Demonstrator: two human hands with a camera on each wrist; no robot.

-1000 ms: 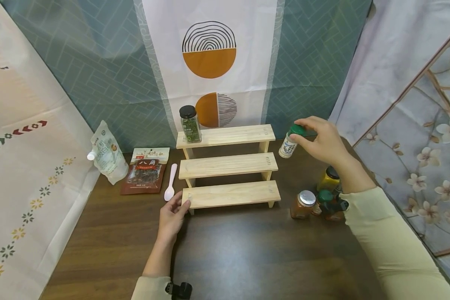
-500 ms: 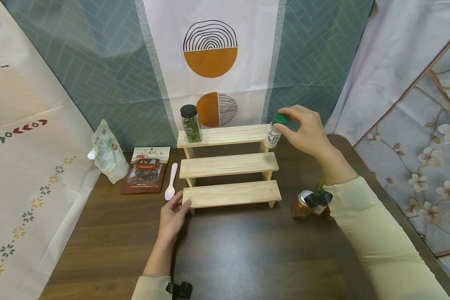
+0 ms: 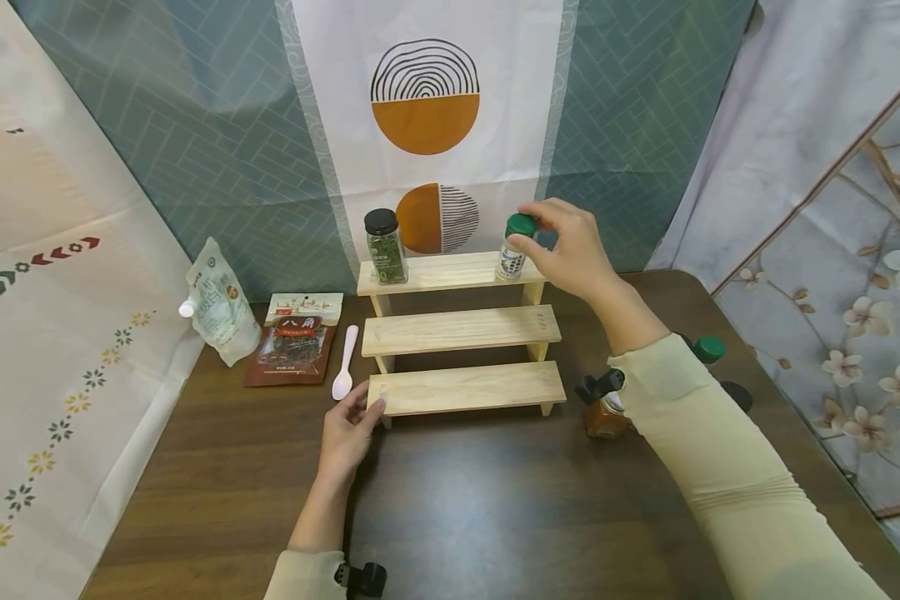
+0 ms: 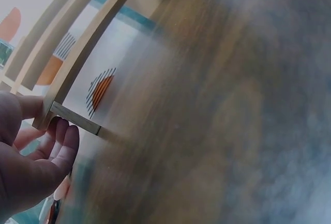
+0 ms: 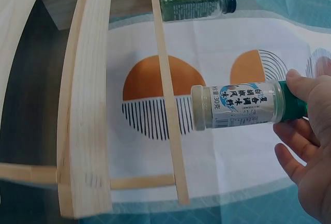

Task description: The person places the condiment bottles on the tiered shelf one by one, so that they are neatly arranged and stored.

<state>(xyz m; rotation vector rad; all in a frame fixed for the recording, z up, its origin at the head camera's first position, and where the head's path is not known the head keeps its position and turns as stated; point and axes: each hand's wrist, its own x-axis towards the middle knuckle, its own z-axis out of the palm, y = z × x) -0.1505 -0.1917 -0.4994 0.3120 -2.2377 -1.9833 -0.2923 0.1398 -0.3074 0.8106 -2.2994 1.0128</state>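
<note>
My right hand [image 3: 573, 254] pinches the green cap of a small white-labelled spice jar [image 3: 511, 261]. The jar is over the right part of the top step of a three-step wooden rack [image 3: 461, 330]; in the right wrist view a small gap shows between the jar's base [image 5: 198, 107] and the step. With thumb and fingers, my left hand [image 3: 347, 433] grips the left end of the bottom step, also visible in the left wrist view [image 4: 77, 53]. A black-capped jar of green flakes [image 3: 387, 254] stands at the top step's left end.
Left of the rack lie a pink spoon [image 3: 345, 362], a brown packet of star anise [image 3: 294, 342] and a white spouted pouch [image 3: 223, 304]. Several jars, including one with orange-brown contents [image 3: 604, 419], stand at the right, partly behind my right sleeve. Patterned cloth hangs behind.
My right hand has carried the green-capped spice jar leftward, from beside the rack to over its top step. The jar has turned from tilted to nearly upright. My left hand has stayed in place.
</note>
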